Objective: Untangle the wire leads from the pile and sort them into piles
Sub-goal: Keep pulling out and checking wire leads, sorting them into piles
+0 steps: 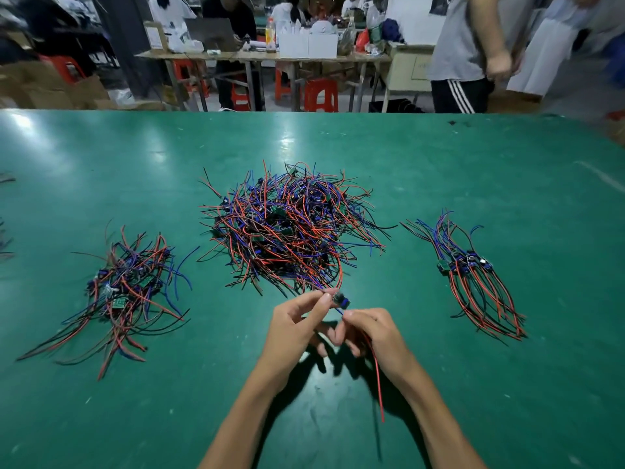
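Observation:
A big tangled pile [291,228] of red, blue and black wire leads with small green boards lies mid-table. A loose sorted pile [125,292] sits to its left; a neater, aligned pile [473,275] lies to its right. Just in front of the big pile, my left hand [297,326] pinches one wire lead [340,299] at its small dark board. My right hand [372,333] grips the same lead's wires, and its red wire [377,377] trails down past my right wrist. Blue and red strands still run from the held lead back into the big pile.
The green table [473,170] stretches wide, its far edge at the top. Stray wires show at the far left edge [5,242]. Beyond the table stand a person in a grey shirt [473,52], red stools [321,94] and cluttered workbenches [270,55].

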The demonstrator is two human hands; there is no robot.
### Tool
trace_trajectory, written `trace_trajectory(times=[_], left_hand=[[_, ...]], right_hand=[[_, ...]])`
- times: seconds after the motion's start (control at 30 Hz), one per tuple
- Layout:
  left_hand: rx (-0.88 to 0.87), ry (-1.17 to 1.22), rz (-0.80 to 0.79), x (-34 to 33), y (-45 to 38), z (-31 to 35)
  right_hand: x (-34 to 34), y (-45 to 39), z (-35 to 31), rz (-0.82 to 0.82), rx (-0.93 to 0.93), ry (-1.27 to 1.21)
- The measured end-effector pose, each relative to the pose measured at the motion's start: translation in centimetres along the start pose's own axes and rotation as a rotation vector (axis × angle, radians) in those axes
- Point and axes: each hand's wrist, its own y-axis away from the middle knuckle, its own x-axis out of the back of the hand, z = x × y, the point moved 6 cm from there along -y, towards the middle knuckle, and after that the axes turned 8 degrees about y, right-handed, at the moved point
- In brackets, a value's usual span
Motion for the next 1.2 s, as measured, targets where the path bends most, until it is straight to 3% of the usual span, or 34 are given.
trace_trajectory(times=[0.17, 0.27, 0.33, 0.43, 0.5, 0.6, 0.7, 0.8, 0.93, 1.07, 1.2], left_hand=[[-0.071, 0.041, 0.089, 0.6, 0.2, 0.6], [-0.115, 0.12, 0.136, 0.8, 0.2, 0.9], [-0.141, 0.157, 0.166, 0.8, 0.2, 1.1], [-0.129, 0.218, 0.225, 0.8, 0.2, 0.7], [-0.116, 0.264, 0.268, 1.0, 0.1, 0.4], [-0.109, 0.279, 0.292, 1.2, 0.0, 0.2], [-0.114, 0.237, 0.272, 1.1, 0.1, 0.4], [-0.139, 0.19, 0.213, 0.8, 0.3, 0.6], [-0.155, 0.113, -0.022, -0.5, 0.7, 1.2], [-0.118, 0.001, -0.013, -0.8, 0.6, 0.6], [0.153, 0.121, -0.109, -1.7, 1.0, -0.5]], right_hand=[[0.2, 0.4, -0.3, -0.112, 0.009, -0.025], [1.0, 0.7, 0.0, -0.079, 0.0, -0.241], [1.2, 0.9, -0.3, -0.069, 0.107, -0.4], [0.1, 1.0, -0.7, -0.151, 0.174, -0.53], [-0.4, 0.7, -0.5, -0.144, 0.1, -0.478], [-0.1, 0.3, 0.0, 0.05, 0.073, -0.225], [0.6, 0.2, -0.2, 0.293, 0.097, -0.172], [0.9, 0.2, -0.3, 0.42, 0.063, -0.216], [1.5, 0.1, 0.4, 0.397, -0.047, -0.414], [2.1, -0.1, 0.7, 0.278, -0.043, -0.486], [3.6, 0.2, 0.2, 0.362, 0.136, 0.047]])
